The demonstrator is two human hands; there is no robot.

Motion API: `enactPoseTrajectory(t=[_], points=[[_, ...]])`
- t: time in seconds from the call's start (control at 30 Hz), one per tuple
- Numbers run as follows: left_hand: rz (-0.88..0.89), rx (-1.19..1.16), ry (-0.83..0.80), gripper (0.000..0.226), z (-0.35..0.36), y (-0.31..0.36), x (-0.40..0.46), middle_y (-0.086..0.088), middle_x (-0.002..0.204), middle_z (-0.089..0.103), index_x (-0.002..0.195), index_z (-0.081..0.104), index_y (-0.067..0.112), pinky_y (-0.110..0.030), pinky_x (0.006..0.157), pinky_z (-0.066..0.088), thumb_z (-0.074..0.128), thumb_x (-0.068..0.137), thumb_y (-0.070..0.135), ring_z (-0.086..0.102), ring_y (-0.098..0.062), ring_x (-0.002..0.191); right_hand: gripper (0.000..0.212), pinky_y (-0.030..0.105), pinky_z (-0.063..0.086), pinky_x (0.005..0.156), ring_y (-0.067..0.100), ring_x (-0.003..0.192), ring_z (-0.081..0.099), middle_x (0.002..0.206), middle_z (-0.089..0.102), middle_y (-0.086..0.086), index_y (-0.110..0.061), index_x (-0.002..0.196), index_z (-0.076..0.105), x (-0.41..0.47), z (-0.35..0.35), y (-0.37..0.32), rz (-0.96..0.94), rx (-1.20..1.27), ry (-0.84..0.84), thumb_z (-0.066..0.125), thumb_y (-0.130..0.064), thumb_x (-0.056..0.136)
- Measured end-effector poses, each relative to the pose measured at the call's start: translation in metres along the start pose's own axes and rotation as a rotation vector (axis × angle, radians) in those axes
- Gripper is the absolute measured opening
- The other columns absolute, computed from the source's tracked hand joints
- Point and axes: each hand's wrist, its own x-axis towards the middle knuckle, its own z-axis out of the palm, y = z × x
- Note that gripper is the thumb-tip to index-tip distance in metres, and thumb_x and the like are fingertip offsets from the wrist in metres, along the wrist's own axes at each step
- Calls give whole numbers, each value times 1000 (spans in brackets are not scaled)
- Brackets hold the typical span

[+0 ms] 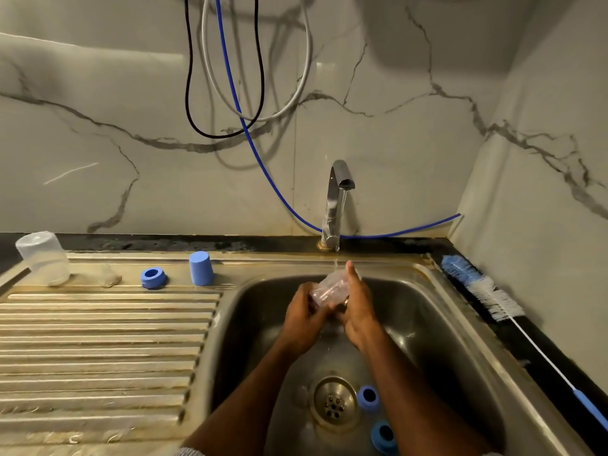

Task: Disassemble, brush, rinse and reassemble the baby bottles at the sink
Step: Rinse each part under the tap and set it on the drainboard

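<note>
We judged clear plastic baby bottle body [329, 288] light, stiff, wet, likely slippery; best held round barrel. Left hand [304, 319] curled round its lower end, right hand [357, 307] wrapped along far side, both grips closed on it. Bottle sat between grips, under running stream from chrome tap [335, 205], above steel sink [427, 311].

My kitchen corner: pale marble-look wall panels [394, 133] veined in grey meet at the right, above a black tabletop [513, 337] edging the steel sink [437, 291] and its ribbed drainboard [98, 340]. A black cable [188, 77], a grey hose [307, 60] and a blue tube [263, 169] hang down the wall behind my chrome tap [335, 199]. Light is dim and warm.
</note>
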Motion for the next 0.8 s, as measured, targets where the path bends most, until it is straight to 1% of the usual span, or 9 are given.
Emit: enactPoseTrajectory(t=[0.1, 0.17, 0.27, 0.37, 0.43, 0.5, 0.57, 0.67, 0.8], points=[[-281, -424, -39, 38, -8, 15, -4, -11, 86, 69, 125, 59, 13, -32, 63, 56, 42, 106, 41, 66, -18, 68, 41, 58, 51, 98, 32, 112, 65, 123, 68, 12, -25, 127, 60, 1, -9, -2, -13, 3, -74, 58, -50, 94], [-369, -616, -44, 46, -14, 24, -6, -8, 74, 70, 126, 59, 11, -30, 56, 55, 35, 107, 45, 66, -16, 60, 36, 56, 49, 101, 30, 116, 62, 124, 69, 10, -26, 125, 62, -1, -12, -2, 0, -49, -150, 57, -47, 96], [-420, -671, -85, 55, -21, 30, -8, -8, 65, 68, 125, 58, 9, -27, 53, 52, 26, 107, 49, 64, -14, 52, 49, 54, 48, 102, 30, 117, 64, 120, 72, 8, -24, 130, 61, -6, -8, 1, 51, -64, -270, 55, -56, 93], [-473, -624, -65, 60, -24, 30, -10, -6, 53, 61, 123, 59, 3, -23, 44, 47, 24, 107, 50, 55, -12, 39, 59, 51, 56, 93, 32, 117, 64, 125, 68, 12, -22, 134, 58, -7, -1, 2, 30, -55, -296, 61, -56, 87], [-469, -590, -67, 62, -26, 25, -8, -11, 61, 65, 124, 60, 3, -26, 48, 50, 30, 105, 53, 59, -15, 44, 58, 51, 57, 92, 31, 116, 65, 125, 67, 11, -22, 133, 58, -9, 1, 0, 6, -70, -277, 60, -55, 86], [-427, -529, -49, 61, -27, 18, -4, -19, 85, 73, 124, 62, 8, -33, 62, 59, 38, 101, 59, 68, -22, 61, 50, 53, 55, 94, 30, 115, 63, 125, 66, 11, -23, 131, 58, -6, -3, 1, -6, -101, -230, 58, -53, 91], [-366, -469, -38, 53, -25, 13, -2, -23, 108, 72, 125, 63, 11, -40, 73, 61, 49, 98, 55, 74, -30, 80, 46, 54, 54, 95, 30, 114, 64, 124, 67, 11, -22, 130, 59, -3, -7, 5, 6, -109, -185, 58, -52, 94], [-266, -383, -1, 35, -19, 11, -2, -17, 109, 72, 126, 60, 10, -43, 76, 62, 61, 98, 32, 75, -31, 89, 50, 58, 55, 93, 33, 111, 67, 121, 69, 14, -20, 130, 60, 1, -13, 9, 48, -56, -156, 59, -54, 93], [-57, -138, 82, 37, -14, 8, -1, -6, 114, 69, 123, 58, 19, -37, 77, 63, 74, 90, 26, 74, -17, 93, 47, 57, 57, 90, 35, 108, 69, 118, 71, 16, -17, 124, 64, 3, -8, 10, 71, 28, -122, 59, -52, 94]])
